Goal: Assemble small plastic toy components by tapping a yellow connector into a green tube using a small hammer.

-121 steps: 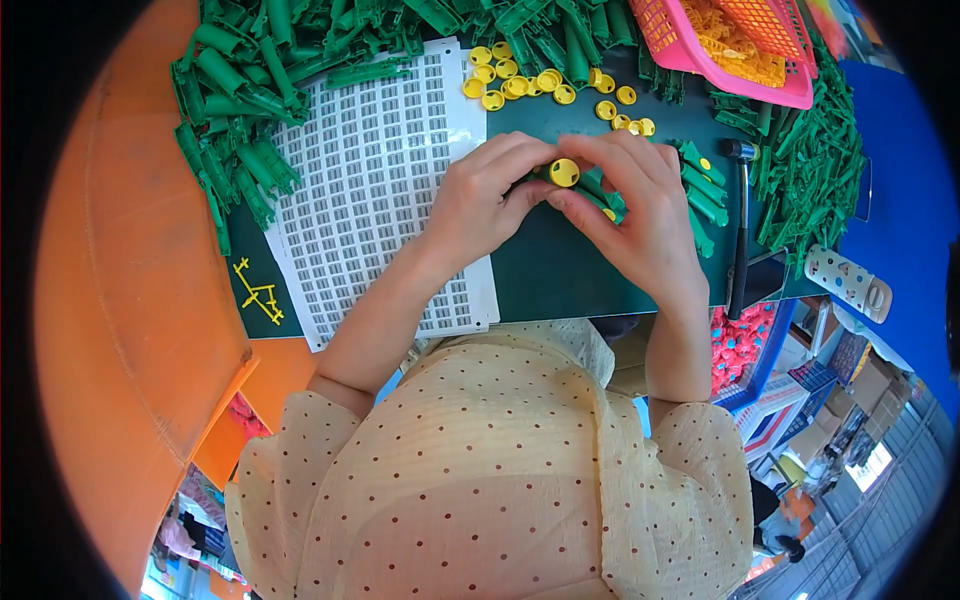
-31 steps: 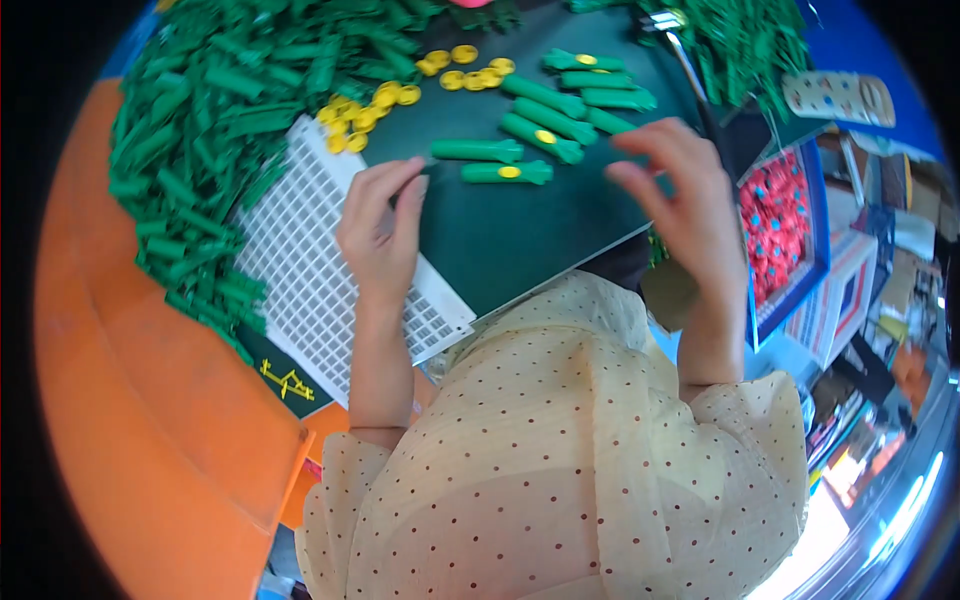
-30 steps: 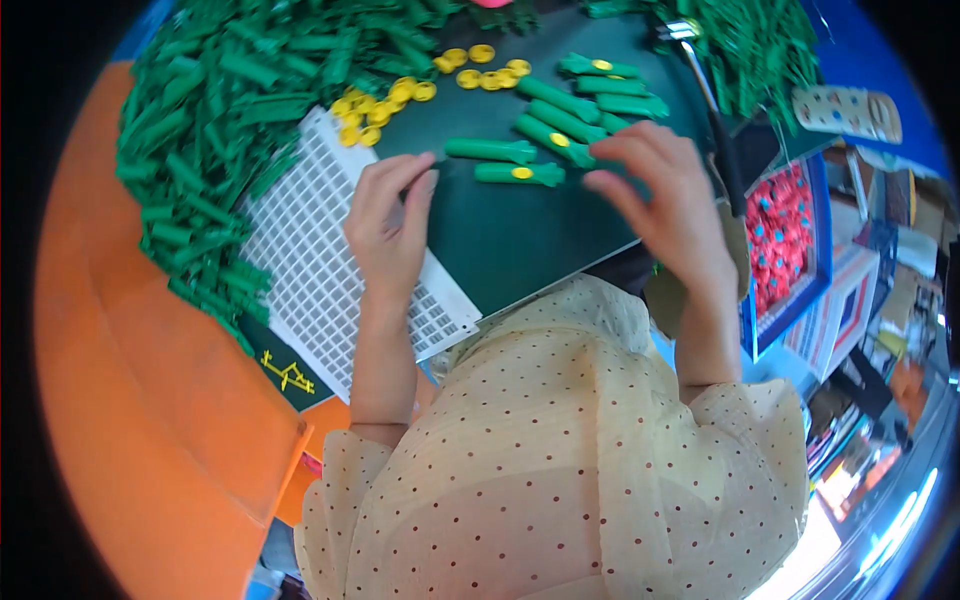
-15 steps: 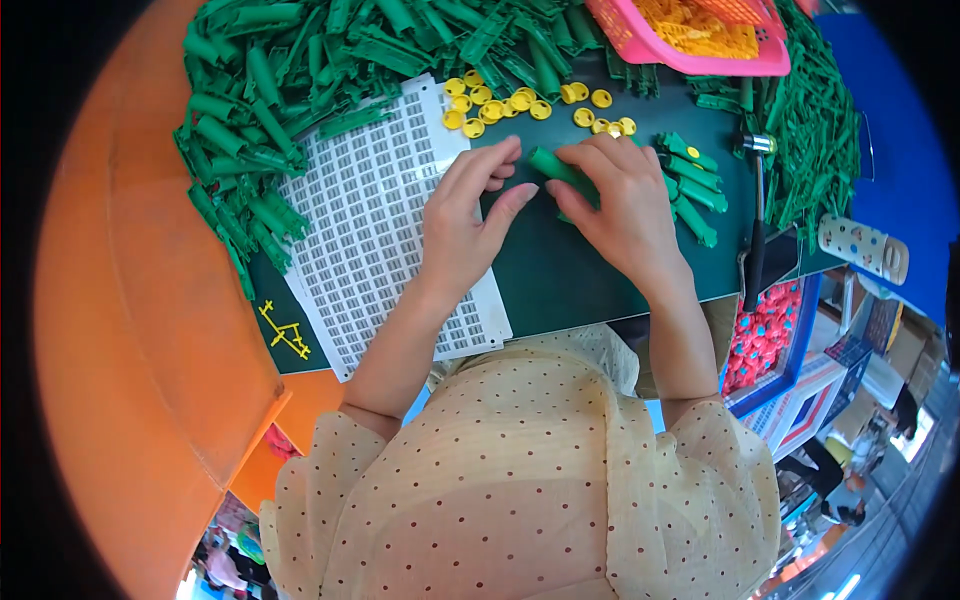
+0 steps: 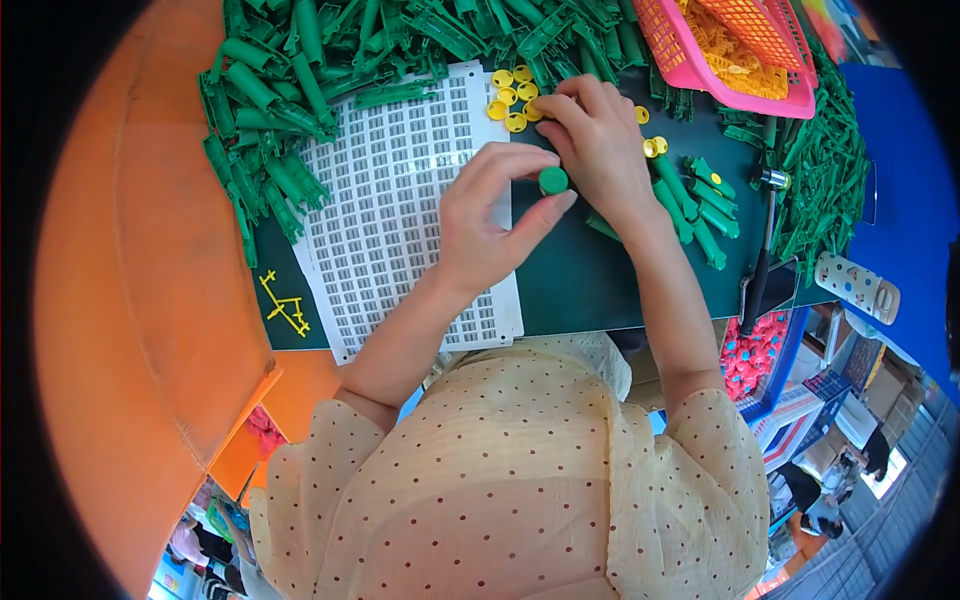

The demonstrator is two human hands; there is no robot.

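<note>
My left hand (image 5: 485, 215) holds a short-looking green plastic tube (image 5: 553, 180) between thumb and fingers, its round end facing up. To the right, my right hand (image 5: 605, 150) reaches over the small round yellow caps (image 5: 502, 78), its thumb and forefinger closed around one yellow cap (image 5: 532, 112) at the group's edge. Under my left wrist lies a white sheet (image 5: 400, 190) printed with rows of small grey labels. Beside my right wrist several green pieces (image 5: 712, 215) lie in a row, one bearing a yellow cap (image 5: 715, 178).
A large heap of green plastic pieces (image 5: 400, 35) covers the far side, with another heap (image 5: 825, 170) at the right. A pink basket (image 5: 690, 70) holds yellow parts. A hammer (image 5: 768, 220) and a patterned bottle (image 5: 855, 285) are at right; a yellow sprue (image 5: 285, 305) lies at left.
My right hand has let go of the green tube and moved to the yellow caps. My left hand, empty before, now holds the tube upright. The whole view has shifted slightly.
</note>
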